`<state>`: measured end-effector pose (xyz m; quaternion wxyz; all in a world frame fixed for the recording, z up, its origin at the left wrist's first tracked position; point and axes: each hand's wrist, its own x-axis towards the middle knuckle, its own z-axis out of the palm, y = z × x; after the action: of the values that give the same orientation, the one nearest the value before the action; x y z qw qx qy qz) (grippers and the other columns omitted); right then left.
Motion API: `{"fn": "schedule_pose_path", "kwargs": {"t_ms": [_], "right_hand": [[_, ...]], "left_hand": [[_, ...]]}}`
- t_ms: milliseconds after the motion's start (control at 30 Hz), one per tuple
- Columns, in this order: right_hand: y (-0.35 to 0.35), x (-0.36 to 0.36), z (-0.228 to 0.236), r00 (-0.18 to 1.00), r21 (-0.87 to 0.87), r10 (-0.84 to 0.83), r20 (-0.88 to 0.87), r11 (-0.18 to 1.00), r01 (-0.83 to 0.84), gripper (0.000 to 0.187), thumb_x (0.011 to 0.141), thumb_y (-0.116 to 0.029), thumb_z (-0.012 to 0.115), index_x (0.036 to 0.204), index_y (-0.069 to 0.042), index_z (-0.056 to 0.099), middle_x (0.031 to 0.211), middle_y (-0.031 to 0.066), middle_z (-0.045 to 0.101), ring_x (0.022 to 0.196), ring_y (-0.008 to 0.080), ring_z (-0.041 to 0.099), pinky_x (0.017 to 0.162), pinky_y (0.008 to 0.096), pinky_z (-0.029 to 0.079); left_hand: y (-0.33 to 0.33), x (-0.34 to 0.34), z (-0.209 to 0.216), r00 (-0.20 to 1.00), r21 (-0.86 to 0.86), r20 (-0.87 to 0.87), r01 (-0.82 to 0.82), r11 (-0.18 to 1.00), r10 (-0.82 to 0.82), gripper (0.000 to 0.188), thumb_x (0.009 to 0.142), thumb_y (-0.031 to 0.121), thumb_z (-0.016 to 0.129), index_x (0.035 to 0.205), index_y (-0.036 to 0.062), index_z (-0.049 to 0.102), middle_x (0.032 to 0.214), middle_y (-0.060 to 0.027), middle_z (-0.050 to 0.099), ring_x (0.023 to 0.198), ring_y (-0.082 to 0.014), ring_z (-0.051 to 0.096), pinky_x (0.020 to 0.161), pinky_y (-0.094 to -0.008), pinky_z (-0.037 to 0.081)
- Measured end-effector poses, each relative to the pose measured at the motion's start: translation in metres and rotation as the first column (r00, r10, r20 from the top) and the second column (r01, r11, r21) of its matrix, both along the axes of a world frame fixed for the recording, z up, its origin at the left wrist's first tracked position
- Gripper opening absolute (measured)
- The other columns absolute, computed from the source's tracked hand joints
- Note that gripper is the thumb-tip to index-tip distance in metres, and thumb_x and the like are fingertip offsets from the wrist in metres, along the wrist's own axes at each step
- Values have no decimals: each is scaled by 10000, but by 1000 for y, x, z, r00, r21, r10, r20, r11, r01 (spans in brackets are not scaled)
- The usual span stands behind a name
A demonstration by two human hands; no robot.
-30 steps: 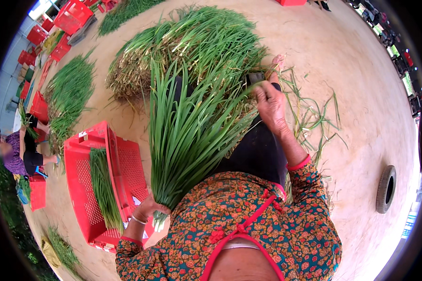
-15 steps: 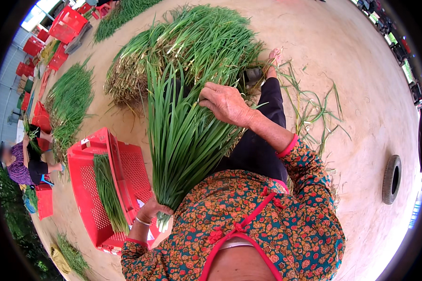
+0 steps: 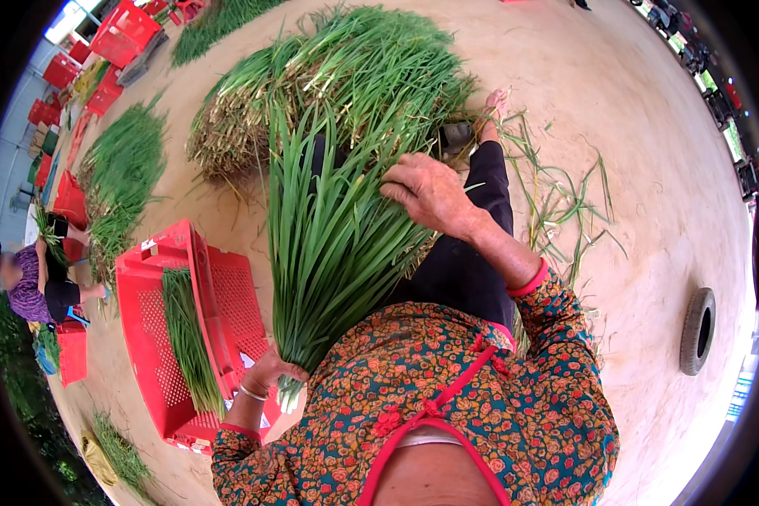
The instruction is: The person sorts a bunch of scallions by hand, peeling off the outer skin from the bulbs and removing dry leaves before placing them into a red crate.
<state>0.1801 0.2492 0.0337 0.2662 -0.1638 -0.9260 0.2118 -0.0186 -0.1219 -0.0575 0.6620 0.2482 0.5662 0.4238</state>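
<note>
My left hand (image 3: 271,372) is wrapped round the pale stem ends of a big bunch of garlic chives (image 3: 325,270). The long green leaves fan upward and away from me, across my lap. At the right side of the fan is my right hand (image 3: 430,192), its fingers curled in over the leaves; what they pinch, if anything, is hidden. Beyond the bunch lies a large heap of chives (image 3: 388,72) with brownish root ends on its left. A red perforated plastic crate (image 3: 149,316) stands by my left arm, with more chives (image 3: 190,337) lying inside it.
Loose leaves (image 3: 569,202) are scattered to the right of my leg. Farther right is a tyre (image 3: 697,331). At the left, another person (image 3: 29,282) sits holding greens near a second chive heap (image 3: 125,169). Red crates (image 3: 125,34) stand at the far left.
My right hand has moved slightly right and down along the leaves. My left hand keeps its hold on the stems. The view has shifted a little.
</note>
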Motion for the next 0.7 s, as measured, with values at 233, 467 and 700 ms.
{"fn": "schedule_pose_path", "kwargs": {"t_ms": [233, 467, 700], "right_hand": [[-24, -13, -21, 987, -147, 146, -61, 977, -153, 211, 773, -150, 673, 945, -56, 596, 827, 107, 568, 837, 326, 578, 704, 412, 475], [-23, 3, -18, 949, -954, -125, -288, 117, -274, 91, 849, -123, 639, 805, -47, 616, 679, -19, 558, 561, 42, 460, 492, 194, 335], [22, 30, 15, 866, -562, -215, -452, 823, -89, 195, 866, -170, 628, 736, -37, 569, 626, 13, 474, 536, 112, 427, 477, 272, 318]], "left_hand": [[-2, -2, -4, 998, -69, 61, -24, 997, 28, 752, 517, -17, 820, 1209, -10, 528, 1158, -93, 598, 1066, -205, 545, 962, -313, 396], [1, 1, 0, 999, -19, -50, 9, 1000, -10, 778, 504, 25, 834, 1219, -1, 529, 1167, -86, 601, 1078, -209, 546, 968, -314, 391], [12, 13, 28, 994, -25, -78, -84, 996, 82, 794, 507, -8, 822, 1236, 12, 510, 1170, -81, 596, 1080, -216, 546, 969, -315, 392]]}}
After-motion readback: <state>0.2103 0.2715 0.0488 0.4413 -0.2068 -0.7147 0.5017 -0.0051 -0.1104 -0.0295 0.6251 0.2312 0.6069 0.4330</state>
